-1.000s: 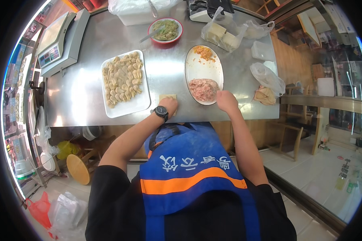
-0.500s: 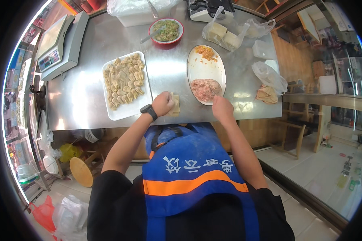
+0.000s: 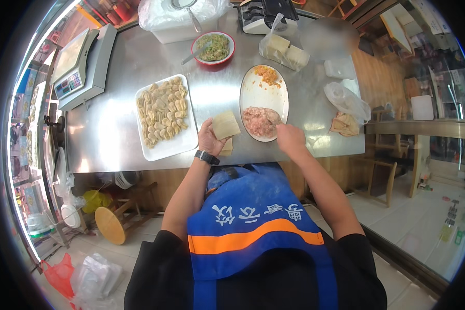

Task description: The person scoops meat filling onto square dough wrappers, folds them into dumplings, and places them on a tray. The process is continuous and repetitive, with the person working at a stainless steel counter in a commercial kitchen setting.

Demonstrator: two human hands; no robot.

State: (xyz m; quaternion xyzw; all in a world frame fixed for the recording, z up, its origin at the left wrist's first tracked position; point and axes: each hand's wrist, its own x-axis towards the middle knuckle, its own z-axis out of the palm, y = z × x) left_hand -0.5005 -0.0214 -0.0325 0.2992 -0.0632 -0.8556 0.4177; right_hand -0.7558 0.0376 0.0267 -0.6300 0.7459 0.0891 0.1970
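"Left hand (image 3: 206,138) has turned palm-up since the earlier frame, and one thin, square, pale-yellow dough wrapper (image 3: 226,125) has come up with it?"

"Yes, it holds this wrapper between thumb and fingers above the shiny steel desk (image 3: 113,151), just left of the white oval plate (image 3: 263,96)."

"And the right hand (image 3: 291,139)?"

"It is curled beside the pink minced meat (image 3: 259,122) on that plate; whether it pinches something, I cannot tell."

The steel table (image 3: 108,139) carried a scale (image 3: 76,51) at far left, a white tray (image 3: 171,150), a red bowl (image 3: 217,63), a plastic-draped tub (image 3: 186,32), an oval plate (image 3: 263,97), bagged blocks (image 3: 287,51), and square wrappers (image 3: 227,148) near the front edge.
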